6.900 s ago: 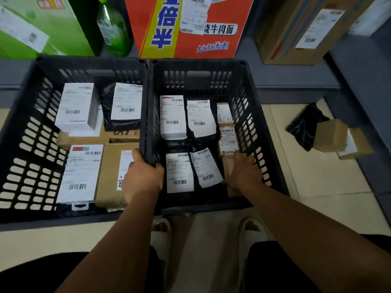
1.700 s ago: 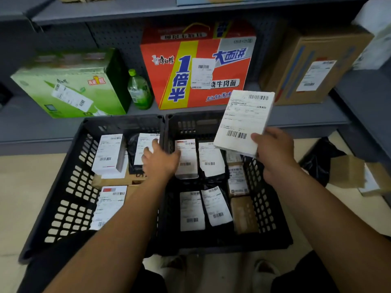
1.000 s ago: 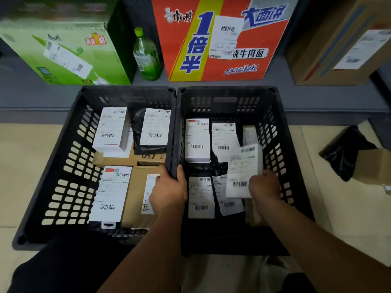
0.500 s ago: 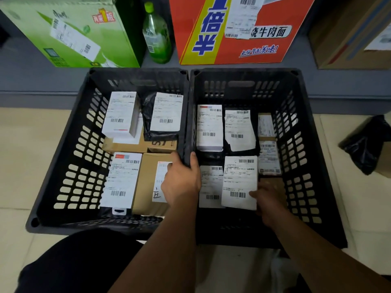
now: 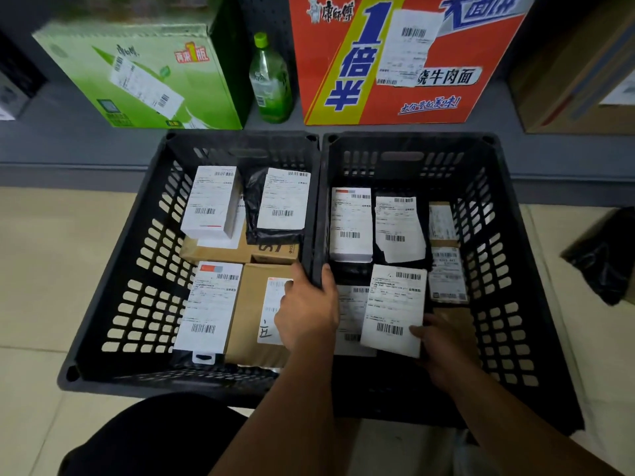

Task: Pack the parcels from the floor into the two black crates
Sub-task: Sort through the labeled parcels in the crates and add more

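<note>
Head view: our left hand [image 5: 305, 314] gripped the touching rims of the 2 black slatted plastic crates [image 5: 240, 135]; our right hand [image 5: 446, 348] pinched the flat white labelled parcel [image 5: 393, 309], lying atop other parcels [image 5: 350, 225] inside the right crate [image 5: 412, 137].

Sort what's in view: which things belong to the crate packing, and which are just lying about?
Job: left crate, right crate, white parcel pinched by right hand, left hand gripping both crates' rims, black bag on the floor.
Lying about: green carton, green bottle, red carton, brown carton on the shelf.
</note>
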Motion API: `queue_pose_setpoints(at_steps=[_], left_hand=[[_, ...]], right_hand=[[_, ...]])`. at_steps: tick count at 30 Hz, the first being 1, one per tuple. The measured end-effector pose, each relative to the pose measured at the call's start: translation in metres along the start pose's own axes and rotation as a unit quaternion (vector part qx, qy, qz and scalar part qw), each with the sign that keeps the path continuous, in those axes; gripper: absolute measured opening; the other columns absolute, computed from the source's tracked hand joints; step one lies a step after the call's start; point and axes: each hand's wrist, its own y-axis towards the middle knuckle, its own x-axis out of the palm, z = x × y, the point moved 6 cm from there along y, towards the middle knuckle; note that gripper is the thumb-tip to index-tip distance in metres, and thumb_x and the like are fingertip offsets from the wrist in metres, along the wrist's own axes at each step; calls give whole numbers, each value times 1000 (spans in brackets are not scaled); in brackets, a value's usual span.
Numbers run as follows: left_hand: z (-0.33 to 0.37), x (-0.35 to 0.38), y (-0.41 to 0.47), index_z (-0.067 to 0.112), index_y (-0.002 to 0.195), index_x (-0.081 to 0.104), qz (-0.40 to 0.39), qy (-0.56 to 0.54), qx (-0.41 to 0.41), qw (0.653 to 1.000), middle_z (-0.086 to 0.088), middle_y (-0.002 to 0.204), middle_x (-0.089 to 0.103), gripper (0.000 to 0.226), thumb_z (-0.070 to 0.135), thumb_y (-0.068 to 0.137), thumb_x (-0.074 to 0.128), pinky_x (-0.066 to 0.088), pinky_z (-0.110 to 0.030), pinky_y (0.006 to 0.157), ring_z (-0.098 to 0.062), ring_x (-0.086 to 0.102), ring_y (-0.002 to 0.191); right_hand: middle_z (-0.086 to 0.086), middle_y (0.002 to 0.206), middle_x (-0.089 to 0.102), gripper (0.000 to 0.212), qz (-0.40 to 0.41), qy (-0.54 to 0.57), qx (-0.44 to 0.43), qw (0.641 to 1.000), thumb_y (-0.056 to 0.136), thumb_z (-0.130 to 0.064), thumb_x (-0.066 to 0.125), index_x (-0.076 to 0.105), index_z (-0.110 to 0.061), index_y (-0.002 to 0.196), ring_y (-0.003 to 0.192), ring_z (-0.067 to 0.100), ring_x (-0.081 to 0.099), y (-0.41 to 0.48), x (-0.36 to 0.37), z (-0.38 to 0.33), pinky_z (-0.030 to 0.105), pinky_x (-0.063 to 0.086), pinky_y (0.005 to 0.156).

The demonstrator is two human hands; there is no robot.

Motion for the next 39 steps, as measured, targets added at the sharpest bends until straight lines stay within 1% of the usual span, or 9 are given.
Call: queue_pose_setpoints(at_steps=[3, 7, 15, 18, 22, 29, 34, 36, 39], left_hand=[[0, 0, 0, 25, 133, 42, 4, 0, 3, 1000, -6, 116, 65, 57, 66, 95, 30, 44, -43, 82, -34, 63, 103], [0, 2, 2, 25, 130, 44, 9, -3, 5, 1000, -6, 114, 66, 56, 66, 95, 31, 43, -42, 79, -34, 64, 101], [-3, 6, 2, 29, 124, 44, 18, -12, 6, 1000, -5, 110, 66, 51, 68, 94, 31, 44, -41, 76, -33, 65, 98], [-4, 6, 3, 31, 120, 43, 27, -6, 5, 1000, -4, 107, 66, 48, 69, 93, 30, 41, -41, 74, -34, 65, 96], [-3, 6, 4, 30, 117, 45, 38, -10, 6, 999, -4, 105, 66, 50, 70, 92, 30, 48, -44, 78, -35, 65, 96], [-3, 5, 3, 31, 109, 42, 39, -9, 2, 999, -3, 103, 65, 44, 69, 91, 31, 45, -42, 74, -35, 65, 93], [-2, 4, 2, 30, 111, 43, 36, -6, 3, 999, -5, 105, 66, 44, 68, 92, 32, 44, -42, 75, -36, 65, 94], [-2, 4, 2, 30, 111, 42, 35, 0, 1, 999, -5, 105, 66, 44, 68, 93, 31, 43, -42, 74, -36, 65, 94], [-1, 3, 2, 30, 112, 43, 35, 0, 1, 999, -5, 106, 66, 44, 68, 93, 32, 44, -43, 75, -36, 65, 95]], right_hand=[[17, 127, 64, 41, -18, 57, -6, 998, 95, 5, 46, 58, -12, 131, 108, 40, 62, 3, 1, -8, 53, 55, 85], [9, 124, 61, 47, -4, 116, -18, 993, 98, 3, 43, 55, -23, 135, 95, 31, 61, 12, 1, -43, 41, 53, 66], [10, 135, 57, 38, -22, 73, -65, 995, 102, -5, 45, 53, -19, 136, 100, 28, 59, 52, 27, -135, 40, 51, 63], [11, 137, 55, 37, -3, 28, -91, 995, 100, -4, 49, 53, -23, 131, 109, 29, 56, 68, 41, -160, 41, 54, 71], [6, 140, 53, 59, 19, -104, -139, 985, 96, 1, 52, 41, -27, 146, 122, 28, 53, 89, 58, -172, 48, 51, 99], [6, 130, 61, 55, 66, -154, -197, 966, 96, 7, 41, 49, -22, 142, 90, 16, 54, 101, 68, -173, 31, 52, 83], [7, 140, 55, 64, 60, -193, -215, 955, 92, 8, 40, 43, -24, 147, 109, 22, 55, 103, 66, -175, 32, 49, 93], [10, 147, 45, 68, 119, -310, -276, 902, 90, 2, 46, 36, -26, 151, 127, 32, 46, 94, 64, -181, 38, 43, 104], [7, 158, 30, 66, 141, -539, -389, 734, 91, -10, 52, 34, -23, 153, 140, 33, 26, 78, 82, -179, 45, 35, 110]])
